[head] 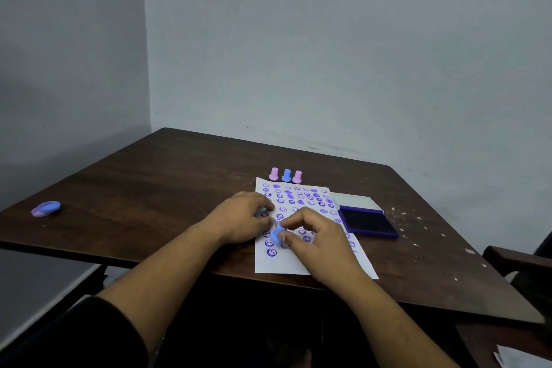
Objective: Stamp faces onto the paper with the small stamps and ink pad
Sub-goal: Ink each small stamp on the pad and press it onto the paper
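A small blue stamp (277, 233) is pinched between the thumb and fingertips of your right hand (316, 237), tilted, with its lower end at the paper (280, 263); whether it presses the sheet cannot be told. Your right fingers are curled closed around it. Your left hand (243, 216) lies palm down on the paper's left edge just beside the stamp, fingers bent, gripping nothing visible.

The paper lies on a dark wooden table (149, 182) and is covered with rows of purple stamped faces, except for a bare strip nearest you. Just past its far edge stand three more stamps in a row: a pink stamp (274, 173), a second blue one (286, 175) and another pink one (297, 176).

To the right, touching the paper, an ink pad (369, 222) lies open, its dark pad showing and its lid folded back. Far to the left lie two small caps (46, 208), overlapping.
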Action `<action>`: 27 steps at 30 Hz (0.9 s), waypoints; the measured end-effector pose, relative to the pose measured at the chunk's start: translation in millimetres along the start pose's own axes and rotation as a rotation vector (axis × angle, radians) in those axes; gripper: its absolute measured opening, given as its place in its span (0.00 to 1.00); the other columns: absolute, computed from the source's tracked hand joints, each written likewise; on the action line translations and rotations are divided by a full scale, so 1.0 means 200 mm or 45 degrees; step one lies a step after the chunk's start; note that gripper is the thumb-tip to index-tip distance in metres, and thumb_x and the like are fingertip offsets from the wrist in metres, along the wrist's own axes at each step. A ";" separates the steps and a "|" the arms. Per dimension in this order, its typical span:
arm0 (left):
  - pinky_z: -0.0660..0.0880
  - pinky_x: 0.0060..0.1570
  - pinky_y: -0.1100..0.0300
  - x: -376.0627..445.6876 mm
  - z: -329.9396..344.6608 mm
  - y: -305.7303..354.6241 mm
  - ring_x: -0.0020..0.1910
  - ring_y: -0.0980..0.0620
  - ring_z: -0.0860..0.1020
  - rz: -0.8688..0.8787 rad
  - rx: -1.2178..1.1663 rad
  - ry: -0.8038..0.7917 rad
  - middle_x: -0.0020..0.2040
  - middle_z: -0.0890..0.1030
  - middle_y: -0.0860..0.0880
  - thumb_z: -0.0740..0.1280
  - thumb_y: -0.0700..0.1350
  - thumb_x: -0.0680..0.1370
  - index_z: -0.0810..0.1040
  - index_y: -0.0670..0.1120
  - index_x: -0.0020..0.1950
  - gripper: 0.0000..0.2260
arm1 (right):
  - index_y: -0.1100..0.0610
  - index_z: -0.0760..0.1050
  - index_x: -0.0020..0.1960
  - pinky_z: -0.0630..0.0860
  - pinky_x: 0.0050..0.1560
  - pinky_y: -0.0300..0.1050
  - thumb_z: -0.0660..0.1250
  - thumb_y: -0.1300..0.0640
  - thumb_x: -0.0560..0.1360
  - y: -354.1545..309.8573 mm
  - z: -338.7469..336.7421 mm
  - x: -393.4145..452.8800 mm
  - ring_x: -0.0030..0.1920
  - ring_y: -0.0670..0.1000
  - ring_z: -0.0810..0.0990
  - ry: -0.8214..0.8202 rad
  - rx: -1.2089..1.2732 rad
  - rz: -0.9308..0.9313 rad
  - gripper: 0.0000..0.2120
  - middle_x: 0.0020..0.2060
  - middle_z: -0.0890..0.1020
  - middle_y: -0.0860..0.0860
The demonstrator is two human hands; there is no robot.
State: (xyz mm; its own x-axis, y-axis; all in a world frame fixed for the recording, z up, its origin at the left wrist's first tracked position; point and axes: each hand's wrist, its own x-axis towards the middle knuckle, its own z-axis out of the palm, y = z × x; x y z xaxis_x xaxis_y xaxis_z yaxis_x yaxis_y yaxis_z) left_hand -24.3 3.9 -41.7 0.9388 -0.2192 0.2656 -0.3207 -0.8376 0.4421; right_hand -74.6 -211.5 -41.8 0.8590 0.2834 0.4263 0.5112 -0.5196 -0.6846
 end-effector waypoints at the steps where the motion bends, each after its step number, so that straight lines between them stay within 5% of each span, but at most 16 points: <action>1: 0.71 0.65 0.54 0.00 0.00 0.00 0.67 0.56 0.71 -0.002 0.001 -0.001 0.65 0.78 0.58 0.66 0.56 0.76 0.79 0.54 0.66 0.19 | 0.45 0.84 0.47 0.71 0.52 0.27 0.77 0.54 0.75 0.02 -0.01 0.03 0.55 0.39 0.82 0.030 -0.007 0.001 0.05 0.48 0.86 0.35; 6: 0.71 0.64 0.54 0.01 0.00 0.00 0.66 0.56 0.71 -0.009 0.020 -0.018 0.65 0.78 0.59 0.66 0.58 0.76 0.78 0.55 0.66 0.20 | 0.45 0.82 0.50 0.72 0.45 0.23 0.77 0.57 0.76 0.08 -0.13 0.24 0.50 0.34 0.83 0.147 -0.014 0.037 0.08 0.45 0.87 0.39; 13: 0.71 0.65 0.54 0.01 0.00 0.00 0.67 0.56 0.70 0.014 0.024 -0.035 0.66 0.78 0.58 0.65 0.59 0.76 0.78 0.55 0.67 0.20 | 0.45 0.79 0.57 0.77 0.37 0.34 0.73 0.60 0.79 0.21 -0.31 0.61 0.50 0.41 0.87 0.262 0.041 0.237 0.12 0.50 0.88 0.43; 22: 0.70 0.66 0.53 0.01 0.00 -0.01 0.67 0.55 0.70 0.033 0.050 -0.021 0.67 0.77 0.58 0.65 0.58 0.77 0.77 0.54 0.67 0.20 | 0.54 0.81 0.61 0.74 0.41 0.38 0.70 0.62 0.79 0.44 -0.27 0.89 0.42 0.42 0.80 0.197 -0.325 0.310 0.11 0.45 0.84 0.45; 27: 0.69 0.67 0.53 0.01 0.01 -0.01 0.68 0.54 0.70 0.054 0.087 -0.027 0.67 0.77 0.57 0.64 0.58 0.77 0.77 0.54 0.68 0.20 | 0.56 0.80 0.66 0.76 0.54 0.44 0.70 0.63 0.79 0.51 -0.18 0.97 0.52 0.51 0.83 0.126 -0.417 0.319 0.16 0.52 0.86 0.51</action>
State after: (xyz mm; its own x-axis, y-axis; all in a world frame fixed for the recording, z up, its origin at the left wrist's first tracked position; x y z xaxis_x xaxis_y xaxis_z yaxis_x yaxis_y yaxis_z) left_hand -20.8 4.0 -43.2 0.9273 -0.2651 0.2643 -0.3515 -0.8593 0.3715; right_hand 144.0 -239.4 -7.6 0.9408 0.0454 0.3360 0.2373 -0.7960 -0.5569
